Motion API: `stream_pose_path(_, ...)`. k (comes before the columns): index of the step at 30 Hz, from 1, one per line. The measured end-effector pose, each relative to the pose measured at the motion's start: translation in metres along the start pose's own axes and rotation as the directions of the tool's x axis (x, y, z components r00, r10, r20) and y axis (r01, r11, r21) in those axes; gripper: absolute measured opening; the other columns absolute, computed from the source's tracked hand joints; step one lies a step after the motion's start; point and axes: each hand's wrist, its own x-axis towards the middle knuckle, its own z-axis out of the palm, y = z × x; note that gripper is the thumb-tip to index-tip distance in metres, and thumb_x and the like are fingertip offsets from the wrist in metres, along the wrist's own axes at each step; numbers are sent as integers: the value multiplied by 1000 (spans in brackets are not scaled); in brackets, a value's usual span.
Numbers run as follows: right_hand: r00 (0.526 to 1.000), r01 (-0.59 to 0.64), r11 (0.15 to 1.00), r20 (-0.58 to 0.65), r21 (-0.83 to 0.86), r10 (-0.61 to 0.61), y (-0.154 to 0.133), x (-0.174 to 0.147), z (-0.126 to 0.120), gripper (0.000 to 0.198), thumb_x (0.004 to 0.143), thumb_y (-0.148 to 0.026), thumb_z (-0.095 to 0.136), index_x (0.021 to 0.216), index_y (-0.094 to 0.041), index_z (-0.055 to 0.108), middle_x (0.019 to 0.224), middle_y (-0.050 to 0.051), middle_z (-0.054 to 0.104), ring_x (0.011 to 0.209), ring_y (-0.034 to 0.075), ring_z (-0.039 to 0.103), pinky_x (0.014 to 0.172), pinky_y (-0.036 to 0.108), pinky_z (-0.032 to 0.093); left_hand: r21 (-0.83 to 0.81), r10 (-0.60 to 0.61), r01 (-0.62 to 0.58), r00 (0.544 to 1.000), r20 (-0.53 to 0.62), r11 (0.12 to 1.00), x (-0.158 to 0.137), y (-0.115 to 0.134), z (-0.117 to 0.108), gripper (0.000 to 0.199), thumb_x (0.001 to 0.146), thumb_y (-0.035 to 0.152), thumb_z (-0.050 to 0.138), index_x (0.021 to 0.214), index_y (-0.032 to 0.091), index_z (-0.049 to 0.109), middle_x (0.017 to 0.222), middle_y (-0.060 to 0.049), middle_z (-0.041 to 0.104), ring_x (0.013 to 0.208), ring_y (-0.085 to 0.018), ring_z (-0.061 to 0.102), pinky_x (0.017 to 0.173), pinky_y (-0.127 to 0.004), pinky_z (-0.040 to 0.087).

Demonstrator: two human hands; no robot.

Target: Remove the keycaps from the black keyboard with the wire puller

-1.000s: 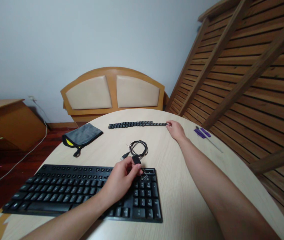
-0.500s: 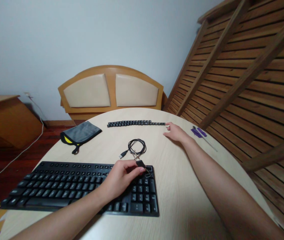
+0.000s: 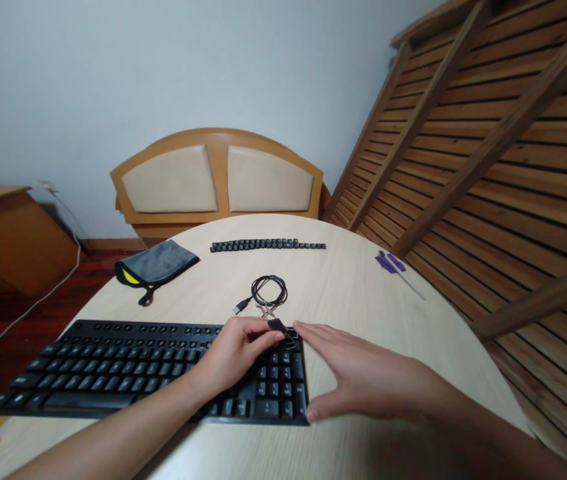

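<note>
- Keyboard lies on the tabletop, loose keycaps lined up beyond it.
- Left hand pinches a wire puller above it; right hand is spread, seemingly empty, at its right edge.
- Keycap pulling seems in hand; next calls for squaring the puller.

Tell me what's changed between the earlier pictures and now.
Your right hand has left the right end of the row of keycaps and come back toward you, to the right edge of the keyboard, thumb and fingers spread and nothing visible in its grasp. Your left hand still holds the puller over the keyboard. The keycaps, cable and cloth stayed put.
</note>
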Motion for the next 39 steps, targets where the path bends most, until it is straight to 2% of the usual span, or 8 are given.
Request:
stream_pose_path(7, 994, 60, 998, -96, 19, -58, 6, 6, 15, 105, 64, -51, 81, 150, -16, 33, 153, 16, 33, 139, 33, 35, 116, 47, 28, 132, 52, -52, 999, 4, 990, -3, 10, -1, 31, 93, 36, 55, 76, 16, 72, 67, -2, 67, 62, -15, 55, 61, -25, 41)
stream_pose_path(13, 991, 98, 994, -94, 42, -94, -2, 10, 18, 102, 66, -54, 79, 149, -14, 35, 152, 16, 36, 139, 31, 36, 116, 44, 29, 253, 26, -24, 1000, -3, 967, -4, 14, -5, 35, 95, 35, 52, 69, 15, 65, 61, 1, 59, 58, -13, 50, 56, -23, 36)
stream_pose_path(18, 976, 134, 990, -181, 50, -123, -7, 17, 21, 67, 80, -46, 70, 138, -18, 51, 140, 12, 53, 129, 26, 48, 111, 41, 35, 272, 21, -27, 999, 25, 962, -5, 14, -6, 27, 95, 30, 53, 76, 16, 66, 68, 1, 64, 64, -14, 56, 60, -23, 38)
stream_pose_path(22, 955, 127, 988, -280, 90, -97, -5, 22, 26, 32, 89, -32, 62, 120, -22, 61, 123, 7, 64, 114, 22, 58, 102, 37, 43, 334, 92, -118, 992, 91, 935, -8, 17, -4, 26, 95, 30, 54, 76, 17, 65, 73, -1, 65, 69, -15, 58, 65, -25, 40)
stream_pose_path(24, 946, 135, 986, -310, 100, -98, -4, 25, 29, 23, 89, -28, 61, 112, -22, 63, 116, 5, 67, 109, 20, 60, 98, 35, 45, 340, 120, -151, 987, 110, 928, -9, 17, -3, 25, 96, 29, 53, 77, 17, 65, 75, -2, 65, 71, -16, 58, 67, -25, 40)
stream_pose_path(30, 915, 187, 974, -383, 130, -124, -4, 32, 34, 9, 87, -19, 61, 96, -21, 63, 110, 4, 67, 108, 19, 58, 97, 34, 44, 276, 40, -38, 999, 0, 961, -5, 11, 1, 26, 95, 30, 53, 73, 16, 57, 68, 1, 60, 64, -14, 53, 61, -24, 36)
stream_pose_path(34, 903, 211, 959, -414, 188, -117, -5, 35, 34, 7, 84, -15, 63, 88, -21, 62, 106, 3, 69, 103, 18, 61, 94, 34, 45, 191, -1, 2, 1000, -7, 981, -5, 8, 4, 28, 94, 32, 52, 71, 17, 55, 65, 2, 56, 63, -14, 49, 60, -24, 36)
stream_pose_path(39, 894, 228, 937, -437, 263, -95, -5, 37, 36, 9, 82, -16, 65, 89, -21, 65, 106, 4, 69, 104, 19, 62, 95, 35, 45, -47, -90, 89, 996, -23, 995, -1, 5, 3, 27, 93, 35, 50, 76, 16, 57, 71, -1, 61, 68, -16, 54, 64, -26, 41)
